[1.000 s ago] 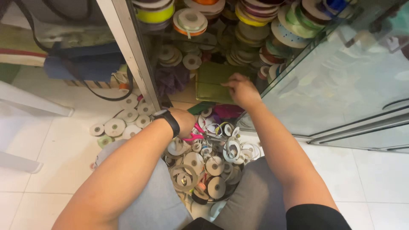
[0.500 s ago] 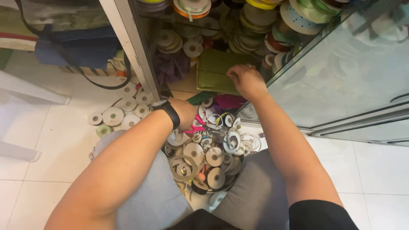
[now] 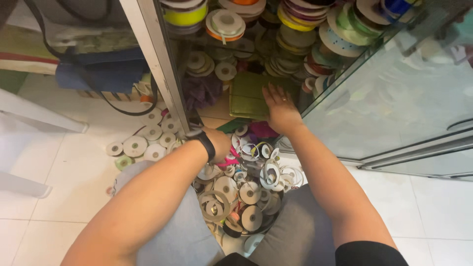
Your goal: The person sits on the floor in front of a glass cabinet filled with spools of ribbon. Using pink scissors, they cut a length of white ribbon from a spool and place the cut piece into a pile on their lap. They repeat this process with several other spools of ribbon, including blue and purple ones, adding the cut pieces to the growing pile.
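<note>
I am crouched before a glass cabinet full of ribbon spools. My right hand [image 3: 281, 109] lies flat, fingers spread, on a folded green cloth [image 3: 249, 93] on the cabinet's bottom shelf. My left hand [image 3: 220, 143], a black band on its wrist, reaches down into a heap of ribbon spools [image 3: 246, 189] on the floor between my knees; its fingers are hidden among the spools and pink ribbon, so I cannot tell if it grips anything.
The open glass door [image 3: 394, 98] stands at the right. A white cabinet post [image 3: 157, 64] rises at the left. More spools [image 3: 143, 143] lie on the tiled floor beside it. A dark blue bag [image 3: 98, 71] and white furniture legs [image 3: 29, 113] are farther left.
My right hand has moved left and deeper onto the green cloth, flattening out. My left hand stayed at the heap's edge.
</note>
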